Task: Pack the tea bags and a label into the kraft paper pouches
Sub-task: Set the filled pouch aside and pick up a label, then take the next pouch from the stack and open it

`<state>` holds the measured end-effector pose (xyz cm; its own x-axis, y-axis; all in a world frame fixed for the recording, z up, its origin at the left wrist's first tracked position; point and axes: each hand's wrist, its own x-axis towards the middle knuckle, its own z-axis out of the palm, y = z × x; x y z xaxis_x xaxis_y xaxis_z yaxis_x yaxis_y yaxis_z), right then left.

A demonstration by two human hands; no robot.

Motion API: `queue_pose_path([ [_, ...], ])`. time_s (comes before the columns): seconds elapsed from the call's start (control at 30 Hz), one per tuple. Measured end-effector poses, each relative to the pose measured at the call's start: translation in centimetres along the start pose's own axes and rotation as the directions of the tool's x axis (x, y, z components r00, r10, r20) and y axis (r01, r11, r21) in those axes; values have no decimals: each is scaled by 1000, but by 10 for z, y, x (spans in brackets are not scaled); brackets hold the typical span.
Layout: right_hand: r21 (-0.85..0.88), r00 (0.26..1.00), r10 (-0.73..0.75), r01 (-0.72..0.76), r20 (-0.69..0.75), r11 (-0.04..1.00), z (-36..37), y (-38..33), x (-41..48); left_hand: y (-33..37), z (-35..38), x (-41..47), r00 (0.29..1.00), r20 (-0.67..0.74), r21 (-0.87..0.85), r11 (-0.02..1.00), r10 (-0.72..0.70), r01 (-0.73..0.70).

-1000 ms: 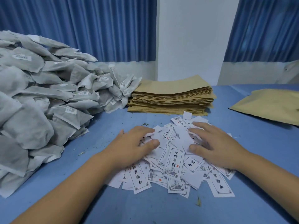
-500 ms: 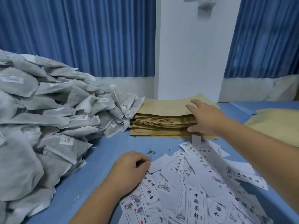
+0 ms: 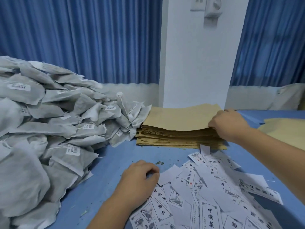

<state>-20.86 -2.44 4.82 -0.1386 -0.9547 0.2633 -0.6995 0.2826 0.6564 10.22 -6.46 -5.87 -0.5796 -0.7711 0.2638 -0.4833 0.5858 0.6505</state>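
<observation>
Pouch stack, 12 o'clock: right hand pinches top pouch at its right edge. Labels, 5 o'clock: left hand rests there, fingers curled; grasp unclear. Tea bags heaped, 9 o'clock.

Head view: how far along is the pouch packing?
Done: no pouch is visibly filled. In hand: the right hand grips the top pouch at its edge on the stack; the left hand rests on the labels. Left: tea bags and a label go in.
</observation>
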Motion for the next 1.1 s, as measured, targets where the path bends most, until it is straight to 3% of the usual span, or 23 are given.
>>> queue_pose_path([
  [0.1,67,1000,9,-10,10,998,-28,-2,-16,5,0,-3,994,-89,117,991,70,-60],
  [0.2,161,998,37,-45,51,986,-69,-12,-33,26,-2,-9,929,-288,104,972,233,-212],
  [0.3,188,999,41,-44,18,981,-118,-32,-50,54,4,-19,913,-321,-73,954,253,-290],
  [0.4,359,999,25,-14,-25,933,-157,-56,-58,79,14,-29,976,-168,-448,872,137,-199],
  [0.47,532,1000,-14,19,-13,847,-171,-73,-54,88,16,-29,997,2,-639,767,73,-54],
  [0.57,640,998,-48,3,52,768,-181,-91,-42,90,21,-27,988,131,-687,726,81,32],
  [0.7,777,997,-63,-2,53,630,-181,-108,-33,84,24,-20,989,75,-786,602,-127,137],
  [0.8,940,992,-112,-18,60,341,-173,-119,-32,77,18,-13,961,51,-850,493,-273,185],
  [0.83,956,990,-136,15,26,294,-172,-121,-33,73,14,-10,955,44,-879,443,-294,177],
  [0.93,935,974,-217,129,-57,331,-160,-116,-37,61,-2,-4,948,22,-943,308,-317,125],
  [1.1,854,931,-363,226,-47,469,-136,-109,-42,39,-18,2,947,11,-986,157,-321,65],
])
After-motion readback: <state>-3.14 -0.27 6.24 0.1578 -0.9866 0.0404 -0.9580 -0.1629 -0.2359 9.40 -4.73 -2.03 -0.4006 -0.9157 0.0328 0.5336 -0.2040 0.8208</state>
